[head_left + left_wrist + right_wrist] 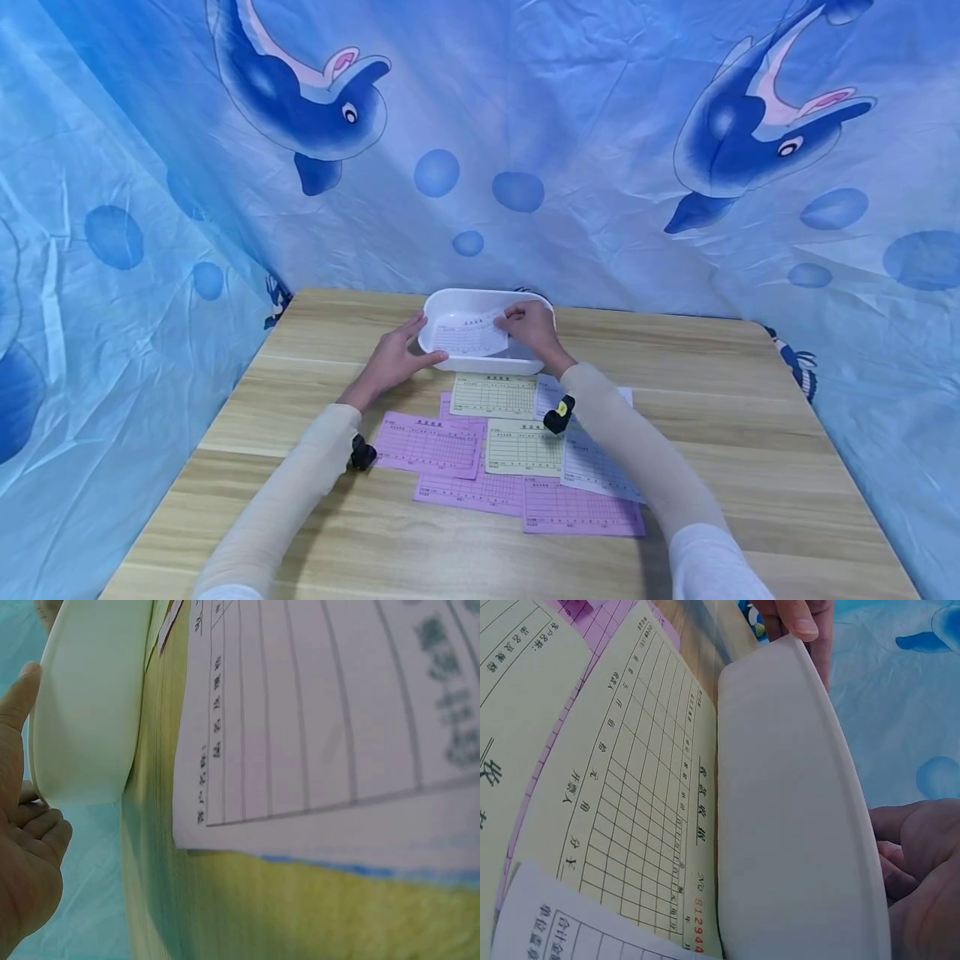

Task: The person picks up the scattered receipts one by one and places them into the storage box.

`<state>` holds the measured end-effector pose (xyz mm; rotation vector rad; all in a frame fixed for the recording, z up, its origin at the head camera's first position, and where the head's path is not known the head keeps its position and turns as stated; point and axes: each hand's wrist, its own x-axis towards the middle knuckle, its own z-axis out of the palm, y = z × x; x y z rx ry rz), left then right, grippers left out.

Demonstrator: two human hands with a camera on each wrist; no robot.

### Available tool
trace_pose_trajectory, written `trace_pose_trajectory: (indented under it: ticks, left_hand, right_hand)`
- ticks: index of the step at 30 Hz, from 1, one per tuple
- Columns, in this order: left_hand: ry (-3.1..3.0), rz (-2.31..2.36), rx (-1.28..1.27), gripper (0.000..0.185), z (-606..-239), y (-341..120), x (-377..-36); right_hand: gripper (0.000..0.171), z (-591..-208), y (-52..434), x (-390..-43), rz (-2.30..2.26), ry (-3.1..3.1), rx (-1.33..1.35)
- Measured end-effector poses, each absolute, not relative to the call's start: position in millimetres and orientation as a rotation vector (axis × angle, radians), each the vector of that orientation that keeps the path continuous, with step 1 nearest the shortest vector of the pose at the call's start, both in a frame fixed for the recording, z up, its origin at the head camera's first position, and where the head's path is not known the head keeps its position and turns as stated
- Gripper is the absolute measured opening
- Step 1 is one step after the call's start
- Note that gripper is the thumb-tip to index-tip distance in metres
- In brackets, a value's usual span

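A white plastic basin (525, 363) stands at the far middle of the wooden table. My left hand (405, 348) grips its left end, thumb along the near wall and fingers at the rim; the left wrist view shows the thumb (18, 696) against the basin wall (90, 712). My right hand (525, 322) reaches in over the right end and pinches the right edge of a white printed form (467, 335), which lies curved inside. In the right wrist view the basin wall (795, 825) fills the middle, with my right hand (922, 877) behind it.
Several pink, yellow and white forms (517, 454) lie overlapping on the table (750, 433) just in front of the basin; a yellow form (630, 787) touches its near wall. Blue dolphin-print cloth (600, 167) hangs behind and on both sides.
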<state>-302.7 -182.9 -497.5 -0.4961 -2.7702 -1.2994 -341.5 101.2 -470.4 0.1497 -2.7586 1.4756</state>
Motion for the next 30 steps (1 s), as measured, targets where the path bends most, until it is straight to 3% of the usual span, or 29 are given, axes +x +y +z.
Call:
trace_pose_trajectory:
  ticks: [14, 24, 30]
  left_hand:
    - [-2.759, -1.318, -0.507, 0.11, -497, -183, -303]
    - [-2.761, -1.315, -0.494, 0.108, -495, -180, -305]
    - [-2.75, -1.341, -0.481, 0.109, -495, -179, -306]
  right_hand:
    - [0.032, -452, 126, -342, 1.632, -2.692, 0.249]
    - [0.041, -413, 156, -325, 1.633, -2.626, 0.437]
    - [0.041, -402, 181, -309, 1.634, -2.591, 0.42]
